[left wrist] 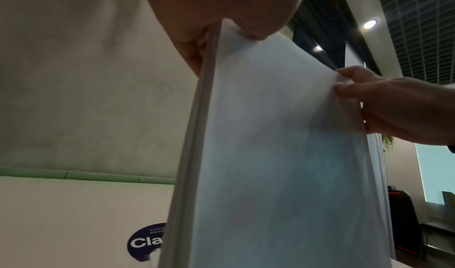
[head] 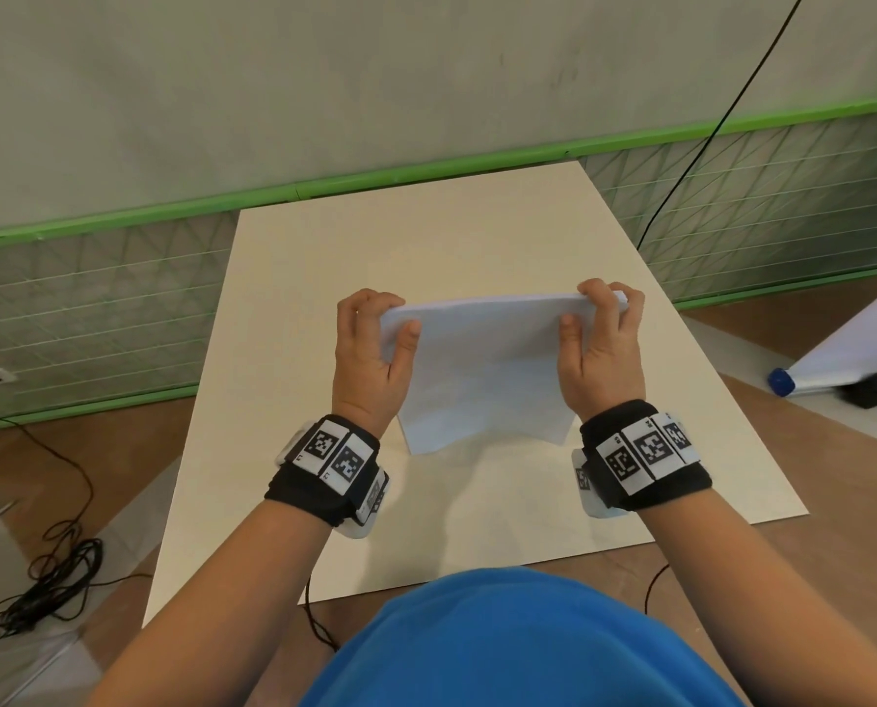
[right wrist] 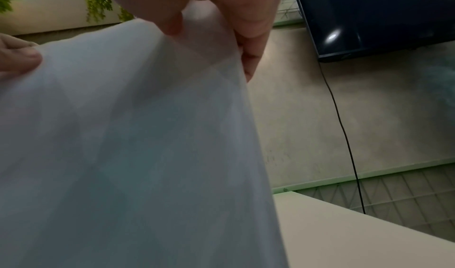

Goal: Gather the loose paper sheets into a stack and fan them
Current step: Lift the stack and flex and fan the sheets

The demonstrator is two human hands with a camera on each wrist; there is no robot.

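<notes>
Your blue shirt (head: 518, 650) fills the bottom of the head view, and from it both forearms reach forward over the pale table (head: 456, 237). Each wrist wears a black band with black-and-white marker tiles (head: 331, 454), the other set (head: 645, 446) on your right wrist.

The stack of paper sheets (head: 482, 369) is held up off the table, between your two hands, above the table's middle. Its top edge is the far edge and it slopes down toward you; the lower edge hangs free just above the table surface and curves slightly.

Your left hand (head: 370, 349) clamps the stack's upper left corner: the thumb lies on the near face and the fingers curl round behind the far face. In the left wrist view, the sheets' left edge (left wrist: 197, 136) runs down from that grip as a thin bundle, squared together.

Your right hand (head: 602, 344) clamps the stack's upper right corner the same way, thumb on the near face, fingers wrapped over the top edge. The right wrist view shows the paper (right wrist: 138, 145) pinched between thumb and fingers, with your left fingertips (right wrist: 22, 58) on the stack's far corner.

Both wrists are level with each other, palms facing inward toward the stack.

Left of the table, a tangle of black cable (head: 48, 579) lies on the floor. Right of the table lies a white roll with a blue cap (head: 783, 382).
</notes>
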